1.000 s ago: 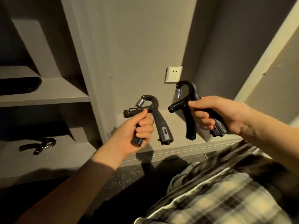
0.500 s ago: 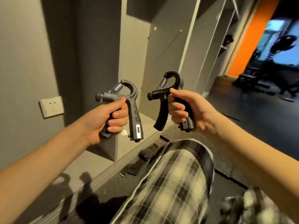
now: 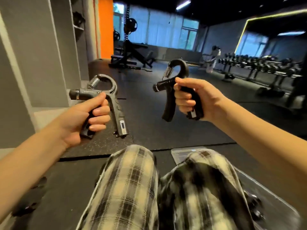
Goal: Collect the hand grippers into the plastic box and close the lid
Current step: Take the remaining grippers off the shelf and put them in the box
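1. while both arms are held out over the rubber floor [image 3: 149, 130] of a gym, a wide room is seen ahead, with a dumbbell rack [image 3: 259, 65] along the right wall and a weight bench [image 3: 131, 55] near the orange pillar [image 3: 106, 27].
2. plaid trousers [image 3: 126, 188] fill the lower view; just right of them a clear container, judged to be the plastic box [image 3: 282, 205], is partly seen, blurred, with dark shapes inside that cannot be identified. a clear flat piece [image 3: 181, 155] lies between the knees; whether it is the lid cannot be told.
3. the left hand [image 3: 79, 117] is clenched around one handle of the grey hand gripper [image 3: 106, 103], its other handle hanging free, spring uppermost.
4. the right hand [image 3: 197, 98] is wrapped likewise around one handle of the black hand gripper [image 3: 172, 87], the free handle pointing down.
5. both grippers are held in the air, well apart from each other and from the box, so the collecting step is judged unfinished.
6. risks from here: a gripper held by a single handle could swing and slip as it is lowered; the sprung handles could catch on the box rim or on items inside; if pieces are left standing proud, the lid could be stopped from seating; the box is half hidden by the leg, so a drop could miss it.
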